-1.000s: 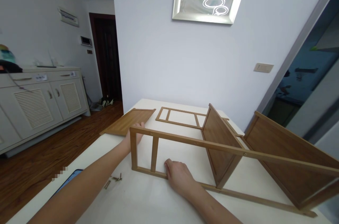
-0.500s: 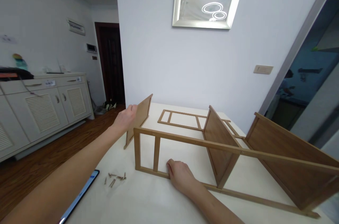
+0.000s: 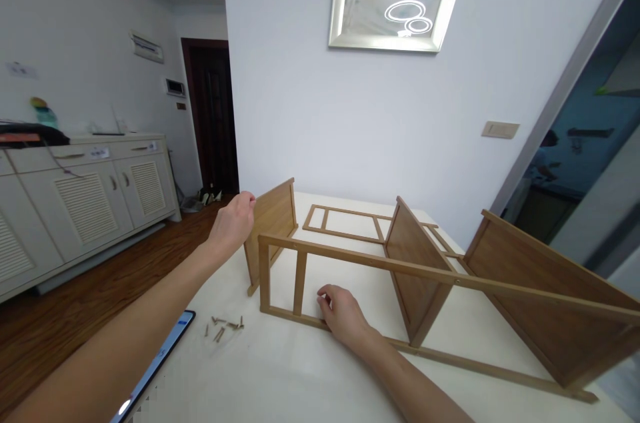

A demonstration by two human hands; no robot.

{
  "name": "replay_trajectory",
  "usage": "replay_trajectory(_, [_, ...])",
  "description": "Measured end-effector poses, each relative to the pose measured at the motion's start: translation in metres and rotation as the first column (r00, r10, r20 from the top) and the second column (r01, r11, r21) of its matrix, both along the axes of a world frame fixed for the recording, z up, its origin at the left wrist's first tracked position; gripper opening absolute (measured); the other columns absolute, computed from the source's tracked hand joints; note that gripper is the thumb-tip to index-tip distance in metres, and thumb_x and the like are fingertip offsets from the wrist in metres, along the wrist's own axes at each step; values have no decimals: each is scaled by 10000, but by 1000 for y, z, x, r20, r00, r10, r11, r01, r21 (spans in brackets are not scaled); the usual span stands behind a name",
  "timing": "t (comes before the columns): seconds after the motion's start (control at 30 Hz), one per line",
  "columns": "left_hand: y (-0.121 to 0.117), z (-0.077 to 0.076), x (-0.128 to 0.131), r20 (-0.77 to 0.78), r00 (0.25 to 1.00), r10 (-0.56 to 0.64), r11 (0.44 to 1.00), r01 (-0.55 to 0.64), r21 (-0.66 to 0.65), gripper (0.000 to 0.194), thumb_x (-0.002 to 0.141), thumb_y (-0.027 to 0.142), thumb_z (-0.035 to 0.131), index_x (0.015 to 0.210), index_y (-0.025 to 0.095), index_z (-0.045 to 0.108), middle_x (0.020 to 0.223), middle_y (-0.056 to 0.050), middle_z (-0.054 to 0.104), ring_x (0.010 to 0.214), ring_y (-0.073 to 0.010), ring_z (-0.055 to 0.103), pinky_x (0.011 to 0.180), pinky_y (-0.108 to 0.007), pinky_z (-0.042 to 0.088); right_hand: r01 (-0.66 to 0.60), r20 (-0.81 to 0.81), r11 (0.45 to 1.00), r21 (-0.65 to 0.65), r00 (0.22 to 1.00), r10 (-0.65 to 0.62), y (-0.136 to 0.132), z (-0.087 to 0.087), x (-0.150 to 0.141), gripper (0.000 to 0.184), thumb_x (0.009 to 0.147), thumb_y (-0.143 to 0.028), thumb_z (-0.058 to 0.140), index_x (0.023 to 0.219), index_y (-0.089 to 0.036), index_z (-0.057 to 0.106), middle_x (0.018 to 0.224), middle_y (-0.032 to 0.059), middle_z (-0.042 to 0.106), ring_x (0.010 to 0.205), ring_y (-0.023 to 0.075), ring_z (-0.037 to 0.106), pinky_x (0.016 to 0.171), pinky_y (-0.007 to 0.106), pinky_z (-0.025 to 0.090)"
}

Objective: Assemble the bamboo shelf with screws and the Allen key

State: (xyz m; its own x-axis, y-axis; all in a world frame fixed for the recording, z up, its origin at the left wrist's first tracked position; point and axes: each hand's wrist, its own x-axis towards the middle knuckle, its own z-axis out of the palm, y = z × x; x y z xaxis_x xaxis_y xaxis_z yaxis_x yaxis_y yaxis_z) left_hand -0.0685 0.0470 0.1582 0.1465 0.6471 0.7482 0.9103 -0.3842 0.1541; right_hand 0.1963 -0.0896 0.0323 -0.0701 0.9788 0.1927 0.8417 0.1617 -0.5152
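Observation:
My left hand [image 3: 234,217] is closed on the near upper edge of a wooden shelf panel [image 3: 275,213], which stands tilted at the left end of a wooden frame. The side frame [image 3: 340,251] lies on its long edge, with a second panel [image 3: 417,259] and a third panel [image 3: 545,289] standing across it. My right hand [image 3: 345,311] lies over the frame's near lower rail. Its fingers are loosely bent, thumb and forefinger apart, with nothing seen between them; the other fingers are hidden.
Several screws [image 3: 220,328] lie on the white table [image 3: 280,376], beside a tablet or phone [image 3: 160,363]. A flat ladder-like wooden frame [image 3: 345,236] lies further back near the wall. A white cabinet [image 3: 100,203] stands left, and a person [image 3: 545,156] shows through the doorway.
The left panel has swung nearer the frame's end and shows more of its face. My left hand has moved slightly up and left along its edge. My right hand's fingers have loosened and lifted a little.

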Motion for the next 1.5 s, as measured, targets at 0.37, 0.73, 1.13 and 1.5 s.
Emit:
replay_trajectory(0.37, [-10,-3,14,181,974,-139,990,139,12,224,933,281,355,958,174,550,852,-81,630,769,-212,592,693,-313,431,4,-34,1000,0,999,-4,4,-2,-1,242,895,-254,462,1018,-183,658,960,77,705,834,188,634,756,279,437])
replay_trajectory(0.73, [-4,-19,31,280,883,-378,906,414,-85,304,908,326,373,864,187,639,827,-51,642,797,-191,585,749,-305,452,20,-60,1000,-13,998,-21,5,-7,1,274,892,-262,466,1079,-178,649,1012,80,699,893,191,633,808,283,437])
replay_trajectory(1.13, [-23,-22,29,848,448,-285,491,827,-272,501,762,599,619,1028,181,686,796,-27,641,664,-157,567,576,-263,422,-63,-110,995,74,991,71,-2,-5,-1,310,937,-333,445,1162,-209,620,975,49,694,805,162,623,811,291,443])
replay_trajectory(1.5, [-39,-26,46,985,100,-141,146,986,-79,889,821,798,165,1240,151,609,1144,-164,662,1062,-301,611,924,-448,463,-50,-248,968,245,962,112,20,4,-25,444,846,-324,578,1271,-203,534,1096,74,651,972,188,603,864,325,471])
